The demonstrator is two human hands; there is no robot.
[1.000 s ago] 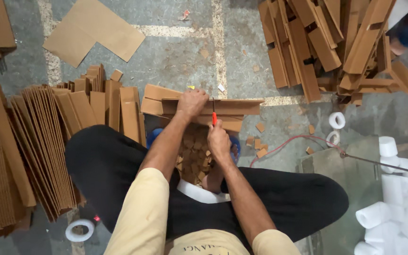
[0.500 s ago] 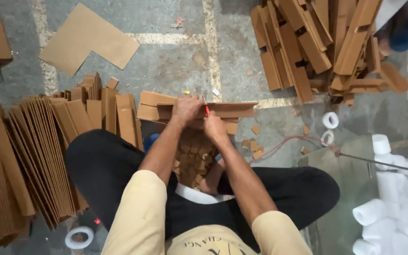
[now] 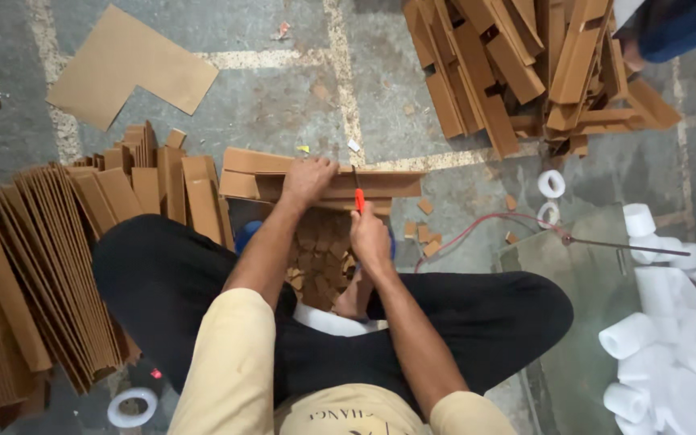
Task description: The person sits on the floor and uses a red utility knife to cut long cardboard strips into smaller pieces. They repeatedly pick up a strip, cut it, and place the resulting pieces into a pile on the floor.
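Note:
I sit cross-legged on a grey concrete floor. A stack of folded brown cardboard strips [image 3: 243, 173] lies across in front of my knees. My left hand [image 3: 308, 179] presses flat on top of that stack. In my right hand [image 3: 370, 238] I grip a red-handled cutter [image 3: 358, 199], its blade pointing away from me onto the strips. Between my legs lies a heap of small square cardboard offcuts [image 3: 322, 258].
Upright rows of cardboard pieces [image 3: 50, 258] fill the left. A pile of folded strips [image 3: 525, 64] lies far right, a flat L-shaped sheet [image 3: 130, 68] far left. White tape rolls [image 3: 551, 184], a red cable [image 3: 477, 229] and white foam tubes [image 3: 670, 322] sit at right. Another person's leg [image 3: 670, 28] shows top right.
My right hand with the cutter moved up to the stack, then drew back toward me along the strips. The left hand stayed on the stack.

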